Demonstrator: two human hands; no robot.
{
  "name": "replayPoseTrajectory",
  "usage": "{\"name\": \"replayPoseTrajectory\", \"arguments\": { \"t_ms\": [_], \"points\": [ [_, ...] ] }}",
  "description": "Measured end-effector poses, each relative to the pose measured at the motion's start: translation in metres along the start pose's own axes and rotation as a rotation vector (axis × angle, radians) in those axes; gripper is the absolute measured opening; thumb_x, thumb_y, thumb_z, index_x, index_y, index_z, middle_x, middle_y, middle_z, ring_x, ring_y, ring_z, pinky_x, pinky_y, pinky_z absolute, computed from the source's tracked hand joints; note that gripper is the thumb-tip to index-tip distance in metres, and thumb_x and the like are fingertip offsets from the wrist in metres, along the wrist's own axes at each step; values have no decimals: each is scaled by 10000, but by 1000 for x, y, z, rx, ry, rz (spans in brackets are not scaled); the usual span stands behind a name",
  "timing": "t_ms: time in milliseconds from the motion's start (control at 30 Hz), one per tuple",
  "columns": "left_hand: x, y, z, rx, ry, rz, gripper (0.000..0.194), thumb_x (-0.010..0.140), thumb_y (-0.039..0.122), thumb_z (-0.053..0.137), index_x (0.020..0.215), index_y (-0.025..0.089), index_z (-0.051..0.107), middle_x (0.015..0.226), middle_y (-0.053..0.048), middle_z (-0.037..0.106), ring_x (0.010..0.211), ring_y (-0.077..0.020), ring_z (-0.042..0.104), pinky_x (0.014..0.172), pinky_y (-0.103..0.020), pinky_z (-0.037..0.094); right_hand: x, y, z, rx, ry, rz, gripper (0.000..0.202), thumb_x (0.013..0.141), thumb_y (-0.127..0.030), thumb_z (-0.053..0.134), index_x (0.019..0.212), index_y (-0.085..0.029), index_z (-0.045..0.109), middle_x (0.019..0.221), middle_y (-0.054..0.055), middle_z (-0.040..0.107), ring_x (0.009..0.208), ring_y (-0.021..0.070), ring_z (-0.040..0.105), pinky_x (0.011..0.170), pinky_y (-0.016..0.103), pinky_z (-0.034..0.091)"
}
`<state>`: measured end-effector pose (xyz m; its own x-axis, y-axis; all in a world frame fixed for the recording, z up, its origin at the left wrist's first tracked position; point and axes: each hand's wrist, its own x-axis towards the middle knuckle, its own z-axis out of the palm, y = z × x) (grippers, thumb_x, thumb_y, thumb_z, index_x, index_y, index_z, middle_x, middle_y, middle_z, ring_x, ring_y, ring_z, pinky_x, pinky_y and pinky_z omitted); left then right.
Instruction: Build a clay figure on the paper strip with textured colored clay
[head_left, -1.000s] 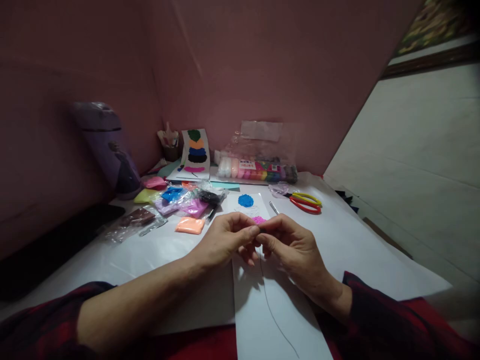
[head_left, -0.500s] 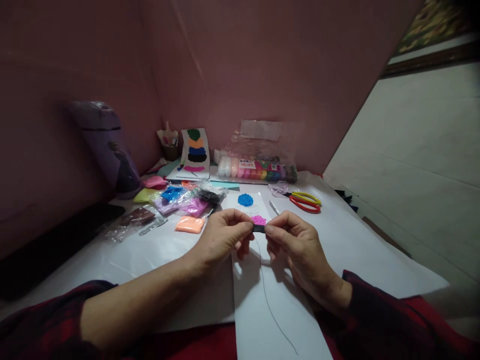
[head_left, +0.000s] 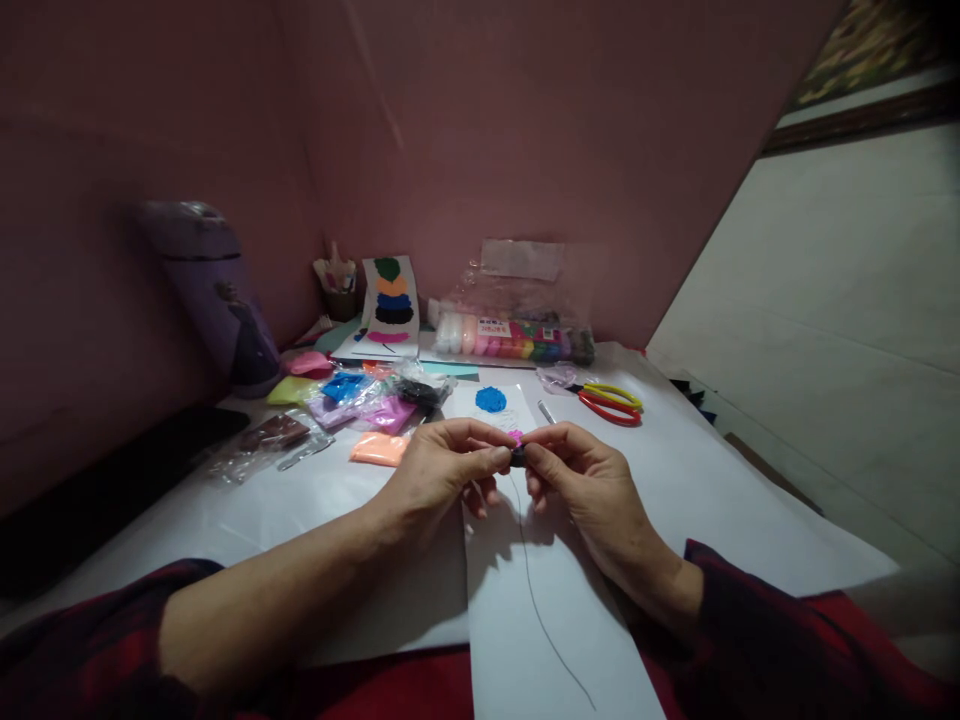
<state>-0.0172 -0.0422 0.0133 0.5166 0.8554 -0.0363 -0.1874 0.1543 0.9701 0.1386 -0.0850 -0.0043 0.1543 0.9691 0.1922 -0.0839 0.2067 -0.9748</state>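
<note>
Between both hands, over the white paper strip (head_left: 555, 620), is a small piece of black clay (head_left: 517, 457). My left hand (head_left: 446, 470) pinches its left end between thumb and fingers. The other end is pinched by my right hand (head_left: 581, 470), and the fingertips of the two hands nearly meet. Just behind them a pink clay patch (head_left: 516, 437) on the paper is mostly hidden. Farther up the paper sits a round blue clay patch (head_left: 491, 400). A thin drawn line (head_left: 534, 590) curves down the strip toward me.
Scissors (head_left: 611, 402) with red and yellow handles lie at right, near a small metal tool (head_left: 546, 411). Packets of clay, one of them orange (head_left: 379, 449), spread at left. Behind stand a painted card (head_left: 390, 305), a clay bag (head_left: 517, 335) and a purple bottle (head_left: 225, 300).
My hands have come closer together, and the black piece between them shows shorter and bunched. More of the pink patch is covered by my fingers.
</note>
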Motion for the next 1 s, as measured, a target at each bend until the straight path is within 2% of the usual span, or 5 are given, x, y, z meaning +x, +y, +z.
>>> {"name": "replayPoseTrajectory", "arguments": {
  "t_ms": [233,367,567,800,1000],
  "points": [
    [1,1,3,115,20,37,249,716,295,708,869,122,614,550,24,586,345,-77,487,340,-189,385,-2,-1,2,3,-111,20,257,768,-389,718,898,-173,674,625,3,662,459,120,581,393,232,471],
    [0,3,5,142,-28,3,225,741,314,676,777,103,607,574,-12,609,370,-76,507,371,-190,402,-2,0,1,-14,-134,-52,204,749,-327,748,873,-179,683,668,4,671,557,118,602,519,247,516],
    [-1,4,5,75,-47,0,275,672,316,730,791,113,588,591,-8,606,437,-103,547,423,-240,477,-4,-3,2,-86,-95,-101,165,764,-329,731,819,-187,668,655,-3,658,537,114,577,523,250,495],
    [-1,7,7,126,-44,-28,156,679,230,682,706,121,574,525,22,565,382,-90,524,398,-207,416,-5,-6,3,-77,-48,-43,163,726,-295,744,726,-178,631,589,-27,610,491,104,540,493,244,463],
    [0,1,8,59,73,-25,156,687,232,686,700,120,579,551,6,589,368,-72,496,371,-191,385,-1,-3,0,37,79,-9,159,708,-238,733,666,-182,590,496,-53,547,427,92,493,435,222,424]
  ]
}}
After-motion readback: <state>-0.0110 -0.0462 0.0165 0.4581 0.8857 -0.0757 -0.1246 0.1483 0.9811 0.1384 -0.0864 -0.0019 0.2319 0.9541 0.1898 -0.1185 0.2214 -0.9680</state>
